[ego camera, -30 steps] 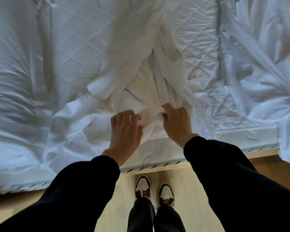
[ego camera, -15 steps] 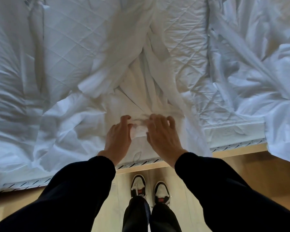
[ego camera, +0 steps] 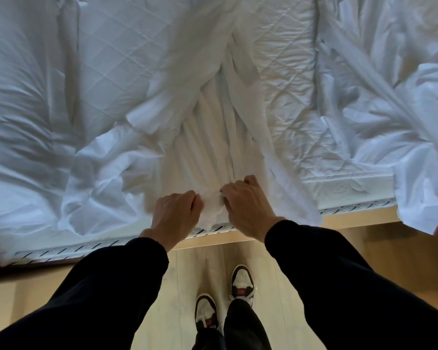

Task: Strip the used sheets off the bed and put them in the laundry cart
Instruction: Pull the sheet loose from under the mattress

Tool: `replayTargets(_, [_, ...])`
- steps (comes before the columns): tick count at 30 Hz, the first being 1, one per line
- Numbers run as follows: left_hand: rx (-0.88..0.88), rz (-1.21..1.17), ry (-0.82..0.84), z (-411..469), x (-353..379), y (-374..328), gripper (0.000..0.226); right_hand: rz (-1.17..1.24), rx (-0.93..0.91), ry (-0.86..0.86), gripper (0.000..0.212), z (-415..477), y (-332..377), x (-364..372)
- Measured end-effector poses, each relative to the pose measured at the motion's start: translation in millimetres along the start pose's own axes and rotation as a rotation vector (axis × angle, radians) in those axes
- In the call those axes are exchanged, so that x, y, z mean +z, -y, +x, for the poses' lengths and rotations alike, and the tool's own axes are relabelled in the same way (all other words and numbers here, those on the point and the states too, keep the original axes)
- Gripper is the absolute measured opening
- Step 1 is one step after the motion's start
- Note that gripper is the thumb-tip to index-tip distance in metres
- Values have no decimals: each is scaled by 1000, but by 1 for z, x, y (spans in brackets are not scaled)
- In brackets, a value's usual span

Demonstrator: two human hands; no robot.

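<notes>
White crumpled fabric sheet (ego camera: 213,137) lies on the bed, drawn into long pleats that run from 12 o'clock down to the bed's near edge, where you have its gathered end in both hands. Your left hand (ego camera: 173,218) is knuckles up, fingers curled tightly into the bunched cloth right at the edge. Your right hand (ego camera: 248,208), just beside it toward 3 o'clock, is curled the same way on the same bunch. A small wad of cloth shows between your two hands. One loose flap of the sheet hangs over the bed's edge at 4 o'clock from your right hand.

Either side of the pleats, the white diamond-quilted mattress pad (ego camera: 116,54) is uncovered at 11 o'clock and again at 1 o'clock. A heap of white rumpled bedding (ego camera: 18,122) fills the 9 o'clock side. A second rumpled white sheet (ego camera: 390,117) lies at 3 o'clock, and one corner of it droops past the bed's edge. The mattress edge (ego camera: 61,250), with its dark-dashed piping, crosses the view beneath your hands, sitting on a light wooden bed base (ego camera: 352,221).

At 6 o'clock your dark long sleeves (ego camera: 116,286) frame the pale wooden floor (ego camera: 187,274), on which you stand in white, black and red sneakers (ego camera: 243,280), close to the bed.
</notes>
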State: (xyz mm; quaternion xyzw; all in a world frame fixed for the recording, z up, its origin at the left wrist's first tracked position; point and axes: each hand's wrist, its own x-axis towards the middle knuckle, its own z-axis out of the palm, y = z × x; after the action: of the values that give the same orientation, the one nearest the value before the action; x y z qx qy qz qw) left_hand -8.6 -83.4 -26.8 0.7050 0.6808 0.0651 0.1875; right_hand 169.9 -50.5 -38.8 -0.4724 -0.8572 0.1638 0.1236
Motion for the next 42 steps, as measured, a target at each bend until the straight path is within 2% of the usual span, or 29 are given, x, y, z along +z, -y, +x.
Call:
replayTargets(3, [-8, 95, 131, -17, 16, 12, 48, 46, 73, 101, 28, -18, 13, 9])
replayTargets(6, [11, 159, 244, -32, 29, 13, 55, 85, 190, 198, 31, -25, 18, 16])
replayTargets(8, [12, 203, 230, -32, 32, 9, 43, 108, 245, 187, 35, -26, 18, 19])
replayTargets(10, [51, 246, 159, -30, 34, 7, 37, -10, 246, 73, 36, -35, 13, 24])
replayTargets(12, [78, 205, 84, -27, 38, 5, 36, -137, 270, -38, 29, -43, 1, 26])
replayTargets(14, [107, 146, 60, -23, 41, -1, 41, -209, 299, -6, 27, -48, -10, 22])
replayTargets(19, [197, 254, 245, -11, 42, -24, 63, -154, 187, 179, 56, -59, -21, 14])
replayTargets(21, [222, 318, 284, -11, 44, -28, 63, -167, 127, 229, 67, -64, -25, 17])
replayTargets(23, [244, 334, 286, -13, 45, -29, 54, -192, 104, 254, 73, -70, -32, 20])
replayTargets(25, [251, 308, 260, -16, 48, -29, 39, -156, 90, 206, 60, -73, -42, 24])
replayTargets(27, [244, 231, 220, -18, 46, -31, 27, -116, 87, 74, 34, -73, -45, 25])
replayTargets(29, [182, 116, 194, -18, 39, -35, 18, -76, 128, -38, 20, -70, -41, 23])
replayTargets(32, [68, 8, 149, -15, 22, -37, 17, 63, 223, -66, 28, -65, -26, 18])
replayTargets(35, [122, 6, 131, -9, 10, -35, 25, 118, 274, -36, 46, -66, -19, 17])
replayTargets(38, [181, 167, 256, -8, 18, -31, 39, 146, 294, 151, 50, -71, -19, 13])
replayTargets(40, [153, 278, 343, -14, 31, -29, 43, 191, 310, 200, 46, -77, -23, 12])
replayTargets(42, [114, 301, 343, -17, 41, -31, 49, 162, 305, 18, 36, -81, -27, 8])
